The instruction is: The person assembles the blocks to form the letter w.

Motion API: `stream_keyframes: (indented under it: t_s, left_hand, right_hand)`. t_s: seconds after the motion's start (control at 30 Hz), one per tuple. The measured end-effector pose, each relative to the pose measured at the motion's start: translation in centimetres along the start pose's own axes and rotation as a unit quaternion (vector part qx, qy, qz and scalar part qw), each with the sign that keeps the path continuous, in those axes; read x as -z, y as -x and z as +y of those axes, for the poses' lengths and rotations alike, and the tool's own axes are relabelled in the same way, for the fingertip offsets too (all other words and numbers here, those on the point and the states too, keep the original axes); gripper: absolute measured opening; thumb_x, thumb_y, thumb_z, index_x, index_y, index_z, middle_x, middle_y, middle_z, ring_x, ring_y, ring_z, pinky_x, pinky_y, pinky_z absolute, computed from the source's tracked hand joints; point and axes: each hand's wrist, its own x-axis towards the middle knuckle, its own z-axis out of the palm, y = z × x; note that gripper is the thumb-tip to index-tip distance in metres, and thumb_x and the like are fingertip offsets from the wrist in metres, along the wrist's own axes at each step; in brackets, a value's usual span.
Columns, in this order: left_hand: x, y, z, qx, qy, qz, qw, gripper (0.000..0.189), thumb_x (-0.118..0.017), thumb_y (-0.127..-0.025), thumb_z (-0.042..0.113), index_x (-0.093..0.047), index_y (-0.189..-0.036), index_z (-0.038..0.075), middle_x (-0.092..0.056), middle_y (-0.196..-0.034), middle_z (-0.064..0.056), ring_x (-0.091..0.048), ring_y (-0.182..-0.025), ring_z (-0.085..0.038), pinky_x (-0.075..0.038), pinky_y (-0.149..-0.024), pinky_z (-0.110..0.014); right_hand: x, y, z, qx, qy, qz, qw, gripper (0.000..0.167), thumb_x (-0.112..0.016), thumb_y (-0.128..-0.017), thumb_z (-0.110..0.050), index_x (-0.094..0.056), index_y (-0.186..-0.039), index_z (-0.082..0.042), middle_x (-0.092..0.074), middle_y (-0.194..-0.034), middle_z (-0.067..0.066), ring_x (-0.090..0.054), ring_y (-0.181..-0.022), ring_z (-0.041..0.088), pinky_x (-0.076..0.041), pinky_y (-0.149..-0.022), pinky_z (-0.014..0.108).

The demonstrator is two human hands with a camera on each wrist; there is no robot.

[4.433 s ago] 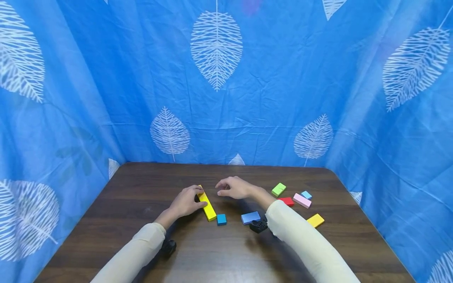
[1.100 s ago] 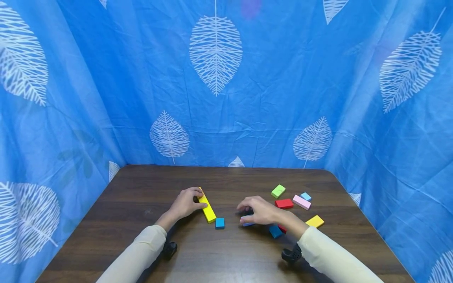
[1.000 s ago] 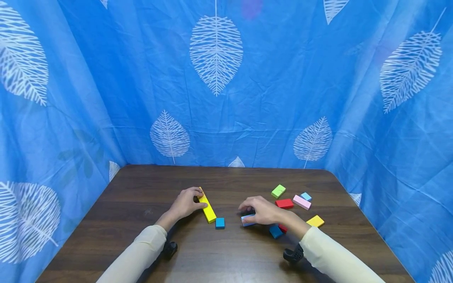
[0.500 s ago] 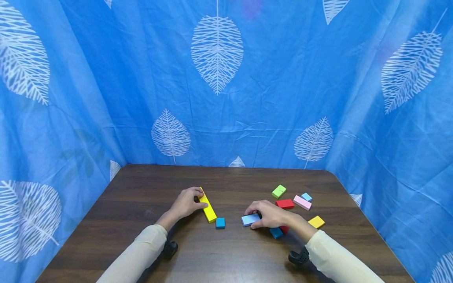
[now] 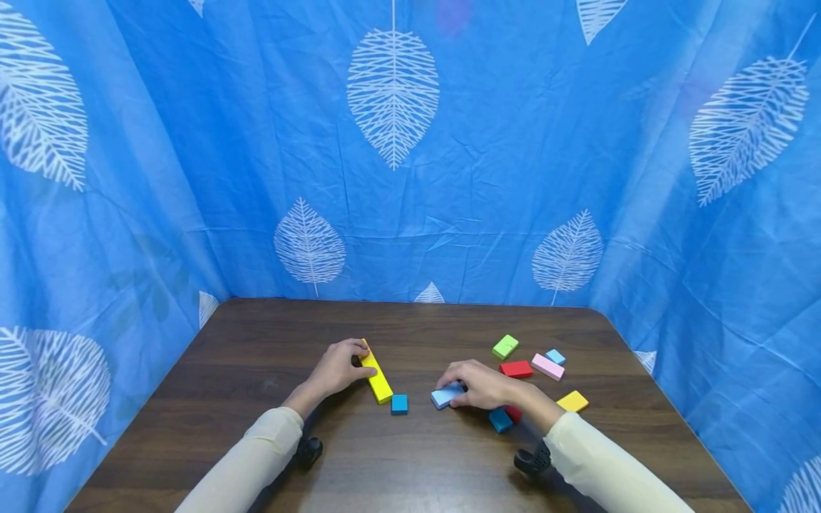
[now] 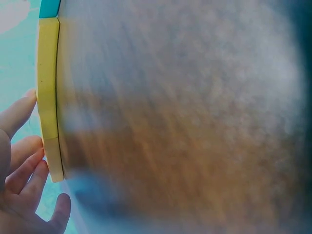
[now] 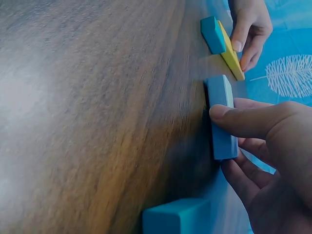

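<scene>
table (image 5: 256, 342) | right hand (image 5: 482, 387) pinches light blue block (image 7: 222, 114), thumb clear in wrist view | left hand (image 5: 336, 367) grips yellow block (image 5: 375, 377)

A dark wooden desk (image 5: 269, 342) stands enclosed on three sides by a blue curtain (image 5: 500, 142) printed with white leaves (image 5: 393, 89), creased and evenly lit

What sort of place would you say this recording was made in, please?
Probably a makeshift recording booth, not a lived-in room: a dark wooden table is enclosed on three sides by a blue leaf-print curtain, with only small coloured blocks scattered on it for the hands to handle.
</scene>
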Motion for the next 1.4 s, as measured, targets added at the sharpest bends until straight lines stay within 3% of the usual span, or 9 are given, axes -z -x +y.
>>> stream_keyframes:
  t_s: [0.5,0.83,1.17,1.27,1.4]
  left_hand:
    - [-0.1,-0.3,-0.2,0.001,-0.007,0.006,1.0000,0.045,-0.087,-0.087,0.022,-0.074,-0.123,-0.001,-0.064,-0.134,-0.012,-0.060,-0.121,-0.032,-0.052,-0.102,-0.045]
    - [0.0,-0.2,-0.1,0.002,-0.012,0.003,0.9999,0.046,-0.087,-0.086,0.022,-0.074,-0.123,-0.001,-0.064,-0.134,-0.013,-0.060,-0.123,-0.033,-0.051,-0.102,-0.046]
    - [0.0,-0.1,0.2,0.003,-0.009,0.003,0.9999,0.044,-0.087,-0.087,0.022,-0.074,-0.123,0.000,-0.064,-0.134,-0.014,-0.060,-0.121,-0.033,-0.052,-0.102,-0.046]
    - [0.0,-0.1,0.1,-0.001,-0.010,0.004,0.9999,0.044,-0.087,-0.087,0.022,-0.074,-0.123,-0.001,-0.064,-0.134,-0.014,-0.061,-0.121,-0.034,-0.052,-0.101,-0.047]
    - [0.0,-0.1,0.0,-0.002,-0.007,0.006,1.0000,0.044,-0.087,-0.087,0.021,-0.074,-0.123,-0.001,-0.064,-0.134,-0.014,-0.061,-0.120,-0.034,-0.053,-0.101,-0.046]
  right_hand:
    - [0.6,-2.9,-0.6,0.018,0.011,-0.003,0.9998,0.025,-0.074,-0.098,-0.013,-0.076,-0.123,-0.017,-0.067,-0.120,-0.008,-0.059,-0.109,0.008,-0.051,-0.099,0.035]
    - [0.8,-5.1,-1.1,0.057,0.040,-0.026,0.9972,0.026,-0.074,-0.097,-0.010,-0.076,-0.124,-0.012,-0.069,-0.119,-0.004,-0.059,-0.108,0.009,-0.050,-0.098,0.033]
    - [0.7,-6.8,-1.4,0.072,0.059,-0.065,0.9935,0.027,-0.075,-0.095,-0.005,-0.076,-0.122,-0.012,-0.068,-0.119,-0.004,-0.059,-0.110,0.008,-0.049,-0.098,0.029]
    - [0.6,-6.6,-1.4,0.067,0.046,-0.055,0.9952,0.032,-0.075,-0.096,-0.006,-0.074,-0.127,-0.012,-0.067,-0.125,-0.003,-0.058,-0.116,0.010,-0.048,-0.102,0.032]
    - [0.2,-5.9,-1.4,0.034,0.025,0.013,0.9990,0.038,-0.073,-0.098,-0.013,-0.068,-0.135,-0.010,-0.065,-0.131,0.001,-0.057,-0.123,0.018,-0.047,-0.106,0.042]
